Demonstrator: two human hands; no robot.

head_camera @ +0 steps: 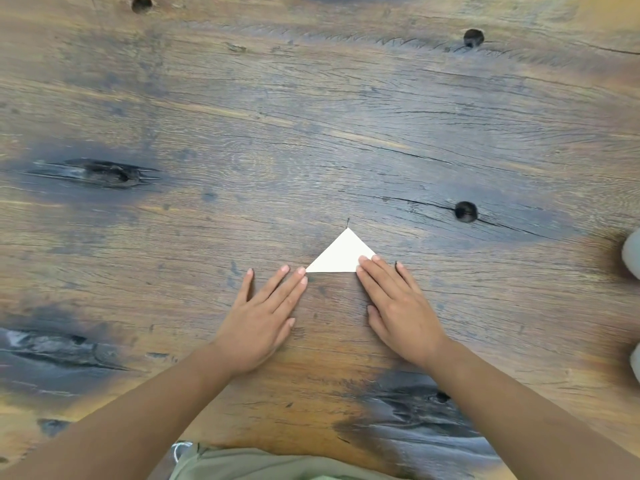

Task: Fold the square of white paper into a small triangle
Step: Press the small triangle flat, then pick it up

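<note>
- Head view: the white paper [341, 254] lies flat on the wooden bench [311, 133], already folded into a small triangle; its long edge faces the person and its apex points away
- The left hand [266, 317] lies palm down on the bench just left of the paper and nearer the person; its fingers [294, 282] are straight and spread, and the foremost tips reach the triangle's left corner; they seem to touch it, though the view is too coarse to be sure
- The right hand [398, 306] lies palm down at the paper's right; its straight fingers [367, 268] rest on the triangle's right corner and cover that tip
- The two hands lie apart with the triangle's long edge between them; neither is curled round anything
- A dark knot hole [465, 212] sits in the wood beyond the paper and to its right; well right of the paper, pale rounded things [632, 252] are cut off by the edge of the picture
- Nearer the person than the paper, green cloth [263, 465] shows at the bottom edge
</note>
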